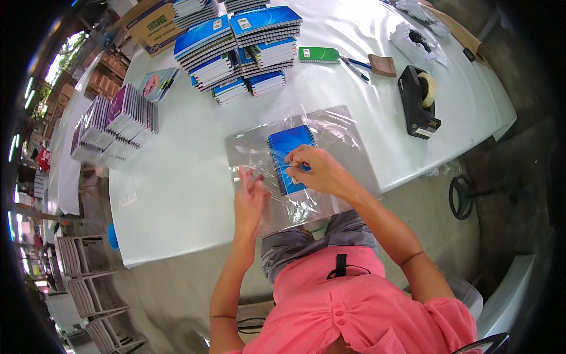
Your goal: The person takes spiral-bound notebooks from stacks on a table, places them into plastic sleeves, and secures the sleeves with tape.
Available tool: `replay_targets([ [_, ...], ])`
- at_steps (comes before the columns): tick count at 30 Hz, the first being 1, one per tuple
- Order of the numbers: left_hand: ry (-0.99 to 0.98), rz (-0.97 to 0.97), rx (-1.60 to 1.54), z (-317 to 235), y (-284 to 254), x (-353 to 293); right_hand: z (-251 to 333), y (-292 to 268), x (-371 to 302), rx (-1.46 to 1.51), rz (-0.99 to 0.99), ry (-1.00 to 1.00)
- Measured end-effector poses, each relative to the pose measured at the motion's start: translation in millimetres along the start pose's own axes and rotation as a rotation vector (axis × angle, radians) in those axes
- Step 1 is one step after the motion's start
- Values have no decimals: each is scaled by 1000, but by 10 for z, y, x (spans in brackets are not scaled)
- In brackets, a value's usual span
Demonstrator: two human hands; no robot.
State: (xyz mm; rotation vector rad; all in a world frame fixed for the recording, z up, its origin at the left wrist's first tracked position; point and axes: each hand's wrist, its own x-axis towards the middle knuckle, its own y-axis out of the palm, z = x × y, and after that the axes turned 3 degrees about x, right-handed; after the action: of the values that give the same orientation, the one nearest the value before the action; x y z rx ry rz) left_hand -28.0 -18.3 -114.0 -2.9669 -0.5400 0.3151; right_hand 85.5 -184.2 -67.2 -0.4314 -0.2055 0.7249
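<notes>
A blue spiral notebook (pixel 289 140) lies on a stack of clear plastic sheets (pixel 349 137) at the table's near edge. Over the notebook's right side is my right hand (pixel 318 169), fingers curled and thumb pressed in toward them. Whatever that pinch may hold is hidden or too small to make out. My left hand (pixel 250 200) rests over the left part of the plastic, its fingers loosely apart and nothing visible in them. Glare and wrinkles on the plastic hide whether the notebook is under a layer of it.
Stacked blue notebooks (pixel 236 56) stand at the back, beside a cardboard box (pixel 154 28). Purple notebooks (pixel 118 121) are piled at left. Toward the right lie a green notepad (pixel 319 55), pens (pixel 355 69), a brown holder (pixel 382 65) and a black tape dispenser (pixel 416 106).
</notes>
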Motion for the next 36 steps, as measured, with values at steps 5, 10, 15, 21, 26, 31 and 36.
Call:
replay_targets([
  [5,208,-117,212,-260,-121,362,-40,-8,-35,29,-34,-45],
  [10,954,174,1164,-827,-199,702,-40,-1,-40,51,-25,-25],
  [15,1020,716,1585,-1288,-54,1112,27,-59,-54,-39,0,-18],
  [21,1273,736,1516,-1067,-10,1260,15,-16,-87,28,-49,-7],
  [26,1346,553,1398,-805,-117,1244,53,-309,-141,76,166,-153],
  [31,1368,429,1221,-718,-28,1228,-305,-534,-174,-387,43,-434],
  [36,1383,328,1203,-685,-9,1187,-277,-557,-136,-482,142,-405],
])
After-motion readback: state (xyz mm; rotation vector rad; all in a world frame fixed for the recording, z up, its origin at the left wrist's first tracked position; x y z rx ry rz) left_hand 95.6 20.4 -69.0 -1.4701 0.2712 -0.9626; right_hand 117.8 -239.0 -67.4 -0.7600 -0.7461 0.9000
